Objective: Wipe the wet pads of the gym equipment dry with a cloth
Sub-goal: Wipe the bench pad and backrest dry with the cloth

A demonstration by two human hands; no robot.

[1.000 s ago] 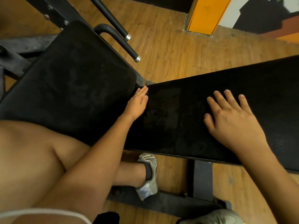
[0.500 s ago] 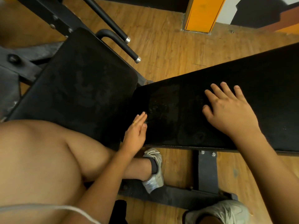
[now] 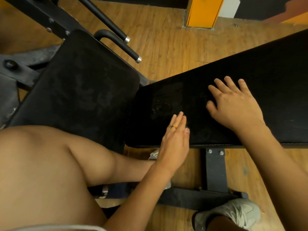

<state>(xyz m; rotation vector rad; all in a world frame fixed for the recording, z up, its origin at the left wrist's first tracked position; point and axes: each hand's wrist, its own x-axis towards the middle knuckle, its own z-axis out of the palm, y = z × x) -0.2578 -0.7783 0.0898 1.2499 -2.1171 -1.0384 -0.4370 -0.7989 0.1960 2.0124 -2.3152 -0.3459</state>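
Two black bench pads fill the view: a seat pad (image 3: 80, 84) at the left and a long back pad (image 3: 266, 77) reaching to the right. Both show faint damp smears. My left hand (image 3: 175, 140) lies with straight fingers over the near edge of the long pad, a gold ring on one finger. My right hand (image 3: 233, 104) rests flat on the same pad with its fingers spread. No cloth shows in the view.
The bench's black steel frame (image 3: 216, 170) stands on a wooden floor (image 3: 166, 39). Two black handles (image 3: 123, 47) stick out behind the seat pad. An orange post (image 3: 203, 12) stands at the back. My bare leg (image 3: 50, 172) and grey shoe (image 3: 233, 212) are beside the frame.
My left hand slid from the far corner of the long pad toward me and to the right, ending at the near edge. My right hand stayed flat in the same spot.
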